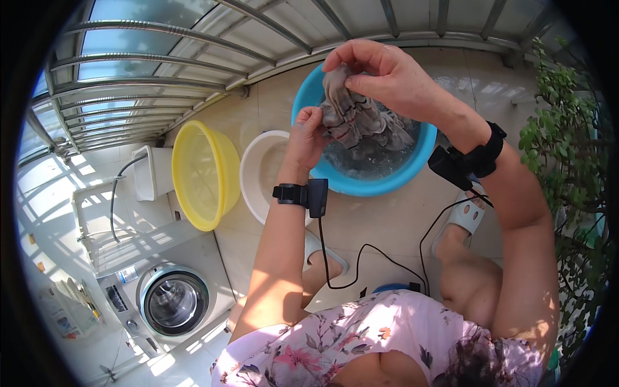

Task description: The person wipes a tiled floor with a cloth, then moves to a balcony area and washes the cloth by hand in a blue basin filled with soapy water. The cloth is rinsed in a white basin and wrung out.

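A wet grey cloth [358,118] with dark stripes hangs bunched between my two hands. Below it is a blue plastic basin [382,187] of cloudy water, and the cloth's lower end reaches down to the water. My left hand [309,133] pinches the cloth at its left edge, over the basin's near-left rim. Higher up, my right hand [379,70] grips the top of the cloth between thumb and fingers. What kind of garment or textile it is cannot be told from the bunched folds.
Left of the blue basin stand a white basin [251,169] and a yellow plastic basin [225,176]. A front-loading washing machine [145,285] is at lower left. Metal railings [174,31] run along the far side; leafy plants [556,130] line the right. Cables [360,261] trail from my wrist straps.
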The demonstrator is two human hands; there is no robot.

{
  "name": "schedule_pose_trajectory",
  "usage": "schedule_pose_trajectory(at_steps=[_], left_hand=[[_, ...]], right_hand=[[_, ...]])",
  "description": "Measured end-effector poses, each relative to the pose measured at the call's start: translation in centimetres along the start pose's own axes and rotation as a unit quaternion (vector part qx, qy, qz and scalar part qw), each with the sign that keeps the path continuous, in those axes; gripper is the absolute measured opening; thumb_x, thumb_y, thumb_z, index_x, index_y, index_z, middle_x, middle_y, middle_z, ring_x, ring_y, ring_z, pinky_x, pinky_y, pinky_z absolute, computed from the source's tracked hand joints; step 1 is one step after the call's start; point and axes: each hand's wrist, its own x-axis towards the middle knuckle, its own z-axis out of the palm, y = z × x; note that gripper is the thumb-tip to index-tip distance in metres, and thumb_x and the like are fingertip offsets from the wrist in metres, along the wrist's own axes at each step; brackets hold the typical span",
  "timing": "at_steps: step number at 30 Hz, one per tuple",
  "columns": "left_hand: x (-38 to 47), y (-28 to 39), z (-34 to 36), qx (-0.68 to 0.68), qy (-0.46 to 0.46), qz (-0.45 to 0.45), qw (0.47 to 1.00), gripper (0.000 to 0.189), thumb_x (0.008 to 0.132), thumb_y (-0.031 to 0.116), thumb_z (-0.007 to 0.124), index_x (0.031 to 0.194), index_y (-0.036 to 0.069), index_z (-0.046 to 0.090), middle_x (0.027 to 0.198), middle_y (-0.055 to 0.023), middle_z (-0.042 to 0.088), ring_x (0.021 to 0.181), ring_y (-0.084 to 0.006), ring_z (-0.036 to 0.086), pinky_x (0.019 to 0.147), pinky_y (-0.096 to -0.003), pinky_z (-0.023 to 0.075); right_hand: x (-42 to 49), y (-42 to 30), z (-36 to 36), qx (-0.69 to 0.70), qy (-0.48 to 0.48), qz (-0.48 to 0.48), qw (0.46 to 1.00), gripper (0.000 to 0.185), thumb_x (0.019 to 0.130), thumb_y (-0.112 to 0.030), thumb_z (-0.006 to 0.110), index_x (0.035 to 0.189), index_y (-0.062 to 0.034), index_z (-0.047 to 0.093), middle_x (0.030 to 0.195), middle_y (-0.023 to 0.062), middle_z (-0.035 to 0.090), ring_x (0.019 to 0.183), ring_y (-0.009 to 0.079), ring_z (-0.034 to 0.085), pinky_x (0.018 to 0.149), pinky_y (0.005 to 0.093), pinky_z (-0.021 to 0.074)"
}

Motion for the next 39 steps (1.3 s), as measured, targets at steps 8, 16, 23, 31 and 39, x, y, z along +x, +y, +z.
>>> schedule_pose_trajectory(at_steps=[8,16,23,31,39], left_hand=[[-1.2,5.3,0.9,0.012,-0.028,0.132,0.991,0.010,0.102,0.021,0.058,0.105,0.012,0.054,0.099,-0.0018,0.064,0.096,-0.0164,0.061,0.089,-0.0377,0.0490],[0.3,-5.1,1.1,0.580,-0.019,-0.019,0.814,0.074,0.082,0.030,0.076,0.144,0.002,0.045,0.138,-0.0234,0.051,0.124,-0.0337,0.054,0.103,-0.0403,0.0448],[2.0,-10.3,-0.6,0.730,-0.164,-0.188,0.637,0.069,0.084,0.029,0.070,0.147,0.014,0.046,0.159,-0.0276,0.022,0.139,-0.0456,0.039,0.112,-0.0447,0.0390],[2.2,-9.0,-1.3,0.726,-0.085,-0.122,0.672,0.027,0.077,0.020,0.069,0.100,0.006,0.064,0.101,-0.0159,0.068,0.098,-0.0341,0.064,0.086,-0.0417,0.0512],[-3.8,4.6,2.6,0.268,0.006,0.112,0.957,0.025,0.075,-0.002,0.067,0.069,0.008,0.045,0.093,-0.0020,0.059,0.086,-0.0096,0.054,0.074,-0.0261,0.0473]], right_hand=[[-2.4,7.4,-3.8,-0.293,-0.099,0.163,0.937,0.041,0.080,0.005,0.054,0.116,-0.0092,0.064,0.113,0.0107,0.063,0.100,0.0267,0.061,0.089,0.0354,0.0495],[-5.1,15.0,-3.4,-0.481,-0.119,0.176,0.851,0.049,0.079,-0.001,0.060,0.124,-0.0191,0.066,0.137,0.0116,0.054,0.116,0.0364,0.057,0.099,0.0433,0.0487],[-7.8,18.0,-0.5,-0.573,-0.375,0.217,0.696,0.048,0.090,-0.008,0.055,0.134,-0.0248,0.062,0.151,0.0114,0.042,0.128,0.0360,0.051,0.100,0.0452,0.0498],[-6.5,18.1,-0.2,-0.507,-0.397,0.338,0.686,0.039,0.089,-0.009,0.052,0.124,-0.0167,0.068,0.121,0.0121,0.067,0.111,0.0336,0.065,0.095,0.0464,0.0515],[-6.3,16.7,-3.0,-0.473,-0.250,0.193,0.822,0.072,0.077,-0.028,0.079,0.142,-0.0179,0.050,0.145,0.0139,0.046,0.127,0.0434,0.047,0.102,0.0473,0.0470]])
